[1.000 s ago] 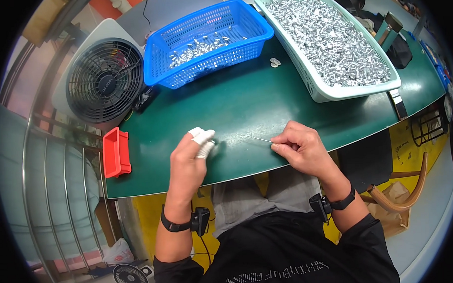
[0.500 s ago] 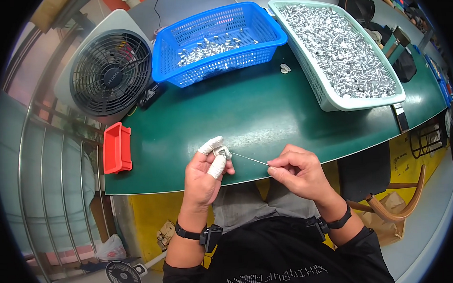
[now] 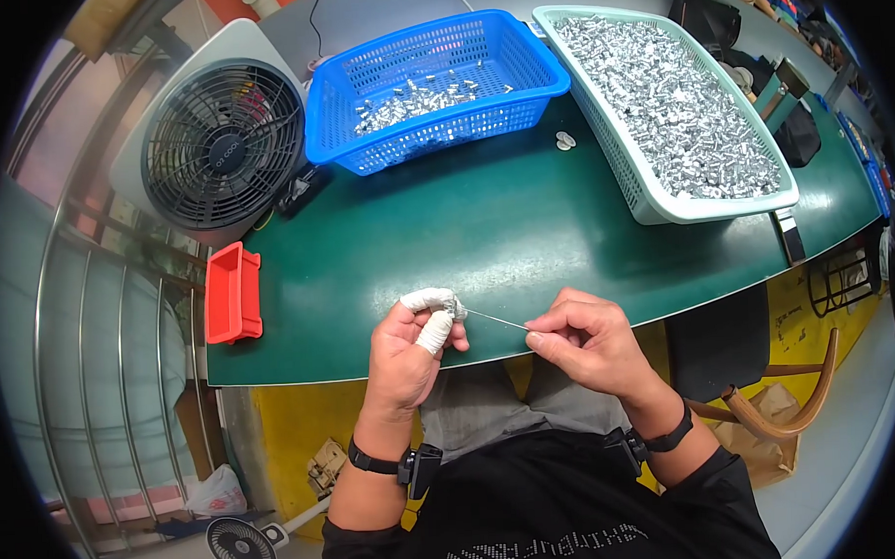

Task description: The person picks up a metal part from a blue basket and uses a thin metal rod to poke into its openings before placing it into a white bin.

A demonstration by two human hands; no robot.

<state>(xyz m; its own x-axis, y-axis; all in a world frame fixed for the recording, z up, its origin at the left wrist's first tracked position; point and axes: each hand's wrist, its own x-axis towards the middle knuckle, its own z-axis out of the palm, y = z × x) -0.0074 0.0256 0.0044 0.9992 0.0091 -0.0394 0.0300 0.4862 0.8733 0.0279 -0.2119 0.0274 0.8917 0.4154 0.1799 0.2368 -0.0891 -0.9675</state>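
My left hand (image 3: pixel 403 352) is closed above the table's near edge, white wrapping on its thumb and forefinger. Between those fingertips sits a small metal piece (image 3: pixel 457 308), mostly covered by the fingers. My right hand (image 3: pixel 590 344) pinches one end of a thin pale rod (image 3: pixel 495 320) between thumb and forefinger. The rod slants up leftward to the left fingertips, and its far tip meets the piece there; whether it goes inside I cannot tell. Beyond my hands, a blue basket (image 3: pixel 442 122) holds some small silvery metal pieces (image 3: pixel 412 105), and a pale green basket (image 3: pixel 642 199) is heaped with more.
The green table (image 3: pixel 416 221) carries a box fan (image 3: pixel 221 149) at left and a small red bin (image 3: pixel 233 292) at its near left edge. Two small pale pieces (image 3: pixel 565 140) lie between the baskets. A chair (image 3: pixel 797 405) stands at right.
My left forefinger has curled down over the metal piece, closing the gap to the thumb. The right hand has barely moved and still pinches the rod.
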